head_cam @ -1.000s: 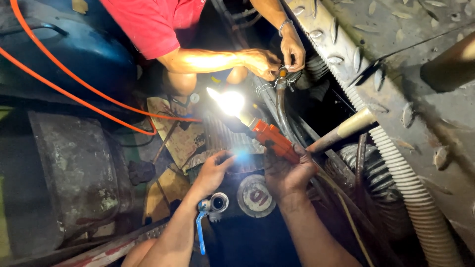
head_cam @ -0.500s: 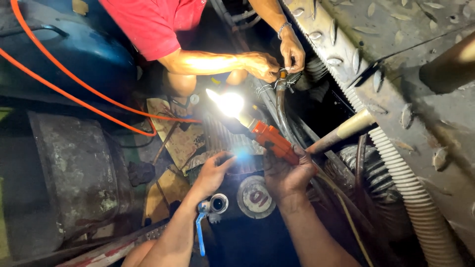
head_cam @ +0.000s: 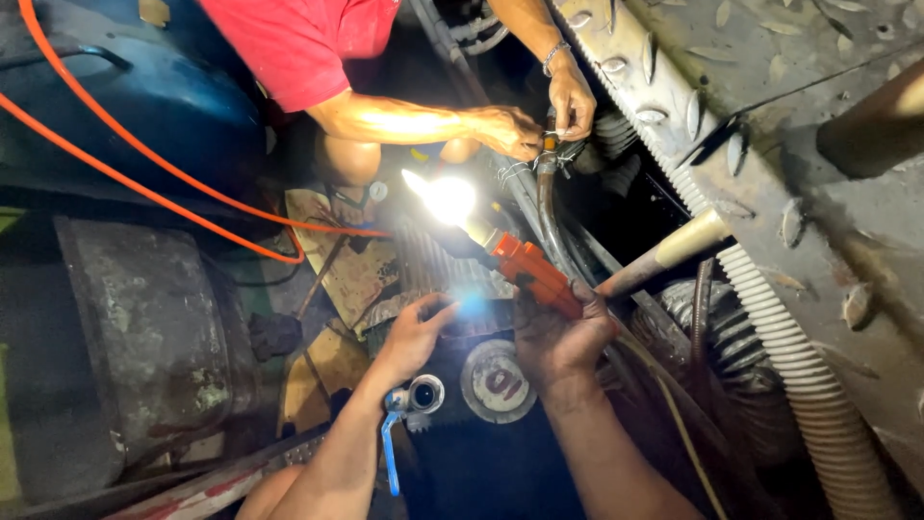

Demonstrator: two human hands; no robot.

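Note:
My right hand (head_cam: pixel 558 332) grips the handle of an orange torch (head_cam: pixel 525 270) whose bright flame (head_cam: pixel 448 199) points up and left. My left hand (head_cam: pixel 414 332) rests with fingers spread on a dark ribbed metal part (head_cam: pixel 438 274), beside a small blue-white glow (head_cam: pixel 472 306). Below my hands sit a round metal cap (head_cam: pixel 496 380) and a blue-handled valve (head_cam: pixel 390 453). Across from me a person in a red shirt (head_cam: pixel 298 43) holds a pipe joint (head_cam: pixel 544 159) with both hands.
An orange hose (head_cam: pixel 144 164) loops over a dark blue tank (head_cam: pixel 125 96). A grey corroded motor housing (head_cam: pixel 144 327) stands at left. A white corrugated hose (head_cam: pixel 818 385) and a plain pipe (head_cam: pixel 664 255) run along the concrete wall at right. Several dark cables cross the middle.

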